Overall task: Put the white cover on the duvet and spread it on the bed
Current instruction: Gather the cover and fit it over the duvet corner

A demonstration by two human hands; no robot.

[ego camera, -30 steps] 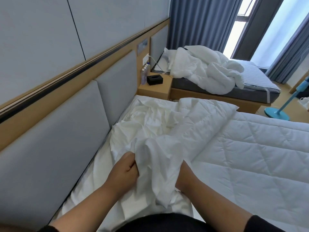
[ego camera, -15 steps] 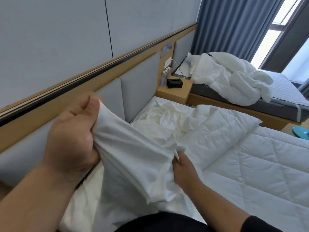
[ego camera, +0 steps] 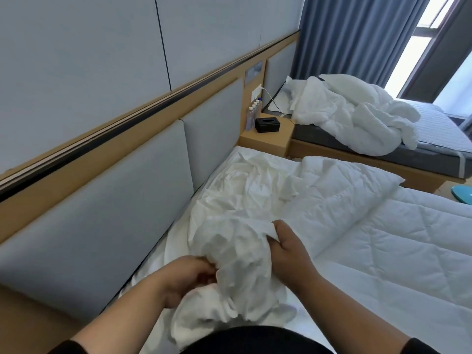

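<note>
The white cover (ego camera: 245,195) lies crumpled at the head of the near bed, bunched up in front of me. My left hand (ego camera: 184,279) grips a gathered fold of it low down near my body. My right hand (ego camera: 288,249) pinches another edge of the cover a little higher and to the right. The quilted white duvet (ego camera: 383,241) is spread over the bed to the right, one corner folded up beside the cover.
A grey padded headboard (ego camera: 102,226) runs along the left. A wooden nightstand (ego camera: 265,139) holds a black tissue box (ego camera: 267,124) and bottles. The second bed (ego camera: 383,154) beyond carries a rumpled white duvet. Blue curtains (ego camera: 357,34) hang by the window.
My left hand, raised high with the cover half a second ago, has come down near my body, still gripping fabric. My right hand has shifted up to a new hold on the cover.
</note>
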